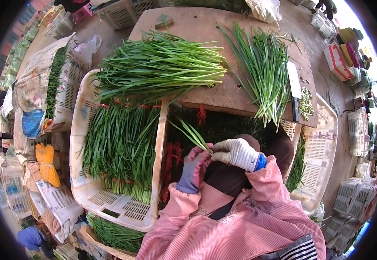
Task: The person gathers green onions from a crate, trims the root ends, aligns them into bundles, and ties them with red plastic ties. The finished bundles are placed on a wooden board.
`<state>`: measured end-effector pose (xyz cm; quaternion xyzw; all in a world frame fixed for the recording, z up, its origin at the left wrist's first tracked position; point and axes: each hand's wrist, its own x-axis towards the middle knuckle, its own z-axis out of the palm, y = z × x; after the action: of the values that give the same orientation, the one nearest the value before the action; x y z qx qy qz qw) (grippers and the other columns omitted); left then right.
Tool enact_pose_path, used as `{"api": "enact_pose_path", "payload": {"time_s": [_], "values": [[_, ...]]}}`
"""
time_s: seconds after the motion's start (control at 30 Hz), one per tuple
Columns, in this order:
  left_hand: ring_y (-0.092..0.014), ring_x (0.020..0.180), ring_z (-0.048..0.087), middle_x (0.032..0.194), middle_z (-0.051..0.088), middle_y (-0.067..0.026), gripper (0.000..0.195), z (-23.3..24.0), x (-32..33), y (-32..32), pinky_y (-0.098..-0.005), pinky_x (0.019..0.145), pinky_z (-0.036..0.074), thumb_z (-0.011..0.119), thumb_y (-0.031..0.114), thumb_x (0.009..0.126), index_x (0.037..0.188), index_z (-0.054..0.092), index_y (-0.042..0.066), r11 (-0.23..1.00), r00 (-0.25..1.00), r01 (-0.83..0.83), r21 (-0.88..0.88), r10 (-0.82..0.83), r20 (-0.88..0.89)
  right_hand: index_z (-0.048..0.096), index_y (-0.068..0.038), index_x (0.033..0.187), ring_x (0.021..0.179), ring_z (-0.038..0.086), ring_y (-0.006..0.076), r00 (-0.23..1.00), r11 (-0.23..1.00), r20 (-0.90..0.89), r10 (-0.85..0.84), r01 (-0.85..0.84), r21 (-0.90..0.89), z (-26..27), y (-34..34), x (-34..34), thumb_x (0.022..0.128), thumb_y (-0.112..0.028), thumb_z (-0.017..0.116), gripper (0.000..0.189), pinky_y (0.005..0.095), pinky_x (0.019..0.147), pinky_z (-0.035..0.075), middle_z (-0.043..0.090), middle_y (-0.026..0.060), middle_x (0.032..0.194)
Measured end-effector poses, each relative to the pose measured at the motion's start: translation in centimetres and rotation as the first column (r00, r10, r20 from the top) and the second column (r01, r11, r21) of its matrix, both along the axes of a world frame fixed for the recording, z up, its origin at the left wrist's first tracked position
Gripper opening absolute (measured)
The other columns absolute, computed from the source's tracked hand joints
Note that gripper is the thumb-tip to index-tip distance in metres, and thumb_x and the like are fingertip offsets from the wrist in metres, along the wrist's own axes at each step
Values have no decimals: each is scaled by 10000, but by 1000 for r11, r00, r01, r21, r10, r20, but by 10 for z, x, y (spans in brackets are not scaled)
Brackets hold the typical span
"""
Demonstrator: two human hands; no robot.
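Observation:
My left hand (191,170), in a grey-purple and pink glove, pinches a few long green leaves (191,134), apparently garlic chives. From the right comes my right hand (237,153) in a white knit glove, its fingertips closed at the lower end of those leaves. Both hands are above my lap, in front of a wooden board (204,101). Across the board lies a large loose pile of chives (165,66), pale stems to the right. A smaller pile (266,71) points its stems towards me. Beside it rests a cleaver-like knife (294,79), with trimmed stem ends (306,103) by its black handle.
A white plastic crate (78,191) at my left holds chive bundles (120,146) bound with red ties. Red strips (172,156) hang beside its inner wall. Another crate (318,162) stands at my right. A stone-like block (164,22) lies at the board's far edge.

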<state>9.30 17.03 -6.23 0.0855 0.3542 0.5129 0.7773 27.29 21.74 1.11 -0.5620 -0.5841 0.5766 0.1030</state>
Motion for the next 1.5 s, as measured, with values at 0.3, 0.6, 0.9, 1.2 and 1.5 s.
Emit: {"api": "enact_pose_path", "payload": {"time_s": [0.3, 0.6, 0.9, 1.2, 1.5], "values": [[-67, 814, 595, 1042, 688, -50, 342, 36, 13, -5, -204, 788, 474, 672, 132, 937, 1248, 600, 6, 987, 991, 129, 96, -124, -54, 754, -23, 995, 701, 672, 149, 998, 998, 25, 49, -50, 28, 23, -38, 14, 843, -169, 731, 212, 285, 699, 541, 710, 96, 748], [-141, 892, 636, 1156, 669, -121, 247, 95, -5, -9, -312, 867, 540, 692, 157, 927, 1139, 640, 41, 967, 990, 59, 247, -24, -139, 764, -87, 987, 794, 702, 241, 984, 906, 176, -11, -65, 419, 60, -4, 50, 815, -166, 723, 193, 321, 753, 552, 722, 111, 836], [-222, 964, 662, 1166, 655, -137, 353, 168, -87, 182, -384, 968, 545, 639, 246, 964, 1225, 591, 13, 749, 988, -73, 659, 143, -54, 764, -129, 970, 819, 691, 327, 967, 619, 239, -91, -133, 774, 116, 144, 18, 883, -297, 656, 218, 395, 733, 548, 702, 155, 883], [-225, 1141, 597, 1346, 542, -177, 516, 127, -137, 231, -344, 1045, 458, 617, 142, 965, 1422, 443, -24, 769, 706, -53, 637, 480, -521, 736, -107, 898, 751, 674, 347, 731, 691, 681, -46, -469, 550, 70, 269, -15, 899, -319, 600, 252, 440, 721, 535, 684, 152, 770], [-411, 1350, 358, 1469, 382, -204, 981, 67, -75, 219, -552, 1140, 277, 846, 310, 658, 1487, 373, 84, 498, -166, 789, 358, 736, -657, 737, -123, 1020, 820, 684, 358, 753, 697, 645, -129, -394, 599, 61, 264, -9, 828, -315, 691, 275, 436, 774, 544, 703, 166, 835]]}}
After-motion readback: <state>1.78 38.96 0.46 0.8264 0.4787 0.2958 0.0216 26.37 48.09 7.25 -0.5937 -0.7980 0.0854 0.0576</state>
